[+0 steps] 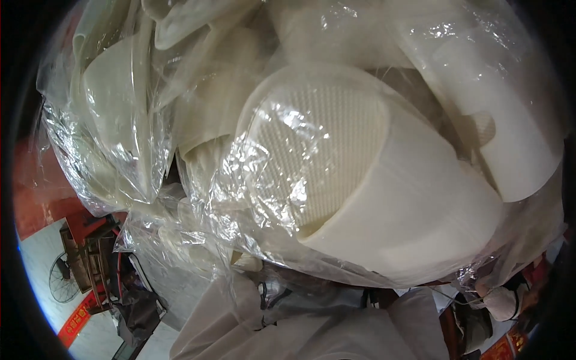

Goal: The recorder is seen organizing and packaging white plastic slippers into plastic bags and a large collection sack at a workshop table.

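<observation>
A large clear plastic bag (231, 225) fills most of the head view, creased and shiny. Packed inside are several off-white slippers. One slipper (414, 198) lies large in the middle, with a wide smooth upper and a ribbed footbed turned toward me. Another slipper (516, 126) is at the right, with a notch in the edge of its upper. More pale slippers (117, 99) are bunched up at the left and top, blurred by the film. Neither my left hand nor my right hand can be made out; the bag covers much of the view.
Grey cloth (312, 336) spreads below the bag. At the lower left are a spoked wheel (63, 279), a wooden frame (90, 264) and a dark bag-like item (137, 315), with a red banner (78, 321) beside them. A reddish surface (45, 192) shows at the left.
</observation>
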`<action>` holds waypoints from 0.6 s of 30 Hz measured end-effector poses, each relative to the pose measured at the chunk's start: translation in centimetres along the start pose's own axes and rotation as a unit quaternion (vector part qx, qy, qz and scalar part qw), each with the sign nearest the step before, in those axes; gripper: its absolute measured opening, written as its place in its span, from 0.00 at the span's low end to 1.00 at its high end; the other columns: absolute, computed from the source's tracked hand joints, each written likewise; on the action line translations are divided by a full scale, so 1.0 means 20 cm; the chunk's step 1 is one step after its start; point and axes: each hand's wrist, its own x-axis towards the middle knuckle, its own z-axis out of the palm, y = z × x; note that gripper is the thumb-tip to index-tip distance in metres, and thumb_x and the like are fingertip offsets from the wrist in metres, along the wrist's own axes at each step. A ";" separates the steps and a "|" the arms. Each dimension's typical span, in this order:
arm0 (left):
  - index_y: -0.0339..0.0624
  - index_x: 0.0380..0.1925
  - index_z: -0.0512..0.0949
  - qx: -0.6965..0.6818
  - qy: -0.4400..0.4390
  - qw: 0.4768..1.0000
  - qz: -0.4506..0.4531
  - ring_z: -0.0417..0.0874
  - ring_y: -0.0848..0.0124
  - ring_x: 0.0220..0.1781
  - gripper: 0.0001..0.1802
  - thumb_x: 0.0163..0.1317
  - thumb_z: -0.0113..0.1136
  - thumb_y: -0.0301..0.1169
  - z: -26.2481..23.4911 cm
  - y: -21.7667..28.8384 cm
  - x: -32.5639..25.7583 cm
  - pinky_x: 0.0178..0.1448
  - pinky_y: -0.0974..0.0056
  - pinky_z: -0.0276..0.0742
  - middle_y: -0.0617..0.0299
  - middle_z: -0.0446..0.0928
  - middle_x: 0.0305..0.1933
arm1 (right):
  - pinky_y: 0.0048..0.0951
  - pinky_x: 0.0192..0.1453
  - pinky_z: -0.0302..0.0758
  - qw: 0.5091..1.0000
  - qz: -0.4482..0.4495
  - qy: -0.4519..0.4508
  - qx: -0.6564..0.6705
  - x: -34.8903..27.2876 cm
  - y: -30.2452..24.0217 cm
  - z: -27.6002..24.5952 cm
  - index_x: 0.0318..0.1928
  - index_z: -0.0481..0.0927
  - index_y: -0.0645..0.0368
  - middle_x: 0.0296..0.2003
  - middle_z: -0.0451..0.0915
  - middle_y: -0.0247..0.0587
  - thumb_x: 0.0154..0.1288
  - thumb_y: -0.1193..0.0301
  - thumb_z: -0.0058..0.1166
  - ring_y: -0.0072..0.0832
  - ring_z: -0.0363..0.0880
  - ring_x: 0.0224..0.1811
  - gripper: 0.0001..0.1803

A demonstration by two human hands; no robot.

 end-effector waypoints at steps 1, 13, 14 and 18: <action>0.37 0.41 0.75 -0.004 -0.005 1.000 0.002 0.78 0.69 0.41 0.18 0.61 0.49 0.41 0.01 0.00 0.00 0.42 0.62 0.74 0.53 0.78 0.38 | 0.26 0.35 0.73 1.000 -0.002 0.004 0.000 -0.01 0.01 -0.01 0.35 0.77 0.60 0.29 0.78 0.45 0.59 0.70 0.48 0.31 0.77 0.30 0.08; 0.37 0.42 0.75 0.039 -0.164 0.986 -0.010 0.77 0.68 0.43 0.19 0.61 0.48 0.42 0.14 0.24 0.27 0.43 0.60 0.74 0.52 0.77 0.40 | 0.27 0.36 0.73 0.986 0.066 0.132 0.071 -0.49 0.33 -0.01 0.35 0.77 0.60 0.29 0.78 0.46 0.59 0.71 0.47 0.32 0.77 0.30 0.08; 0.37 0.42 0.75 0.047 -0.185 0.981 -0.014 0.77 0.68 0.43 0.20 0.61 0.48 0.43 0.18 0.26 0.31 0.43 0.60 0.74 0.52 0.77 0.40 | 0.27 0.36 0.73 0.982 0.079 0.149 0.080 -0.57 0.38 -0.01 0.35 0.77 0.60 0.29 0.78 0.46 0.59 0.71 0.47 0.32 0.76 0.30 0.08; 0.38 0.42 0.75 0.082 -0.264 0.961 -0.014 0.77 0.68 0.44 0.20 0.61 0.48 0.43 0.36 0.45 0.57 0.43 0.59 0.74 0.52 0.77 0.40 | 0.28 0.36 0.73 0.961 0.112 0.224 0.114 -0.72 0.50 0.01 0.35 0.77 0.60 0.30 0.78 0.46 0.60 0.71 0.47 0.32 0.76 0.31 0.08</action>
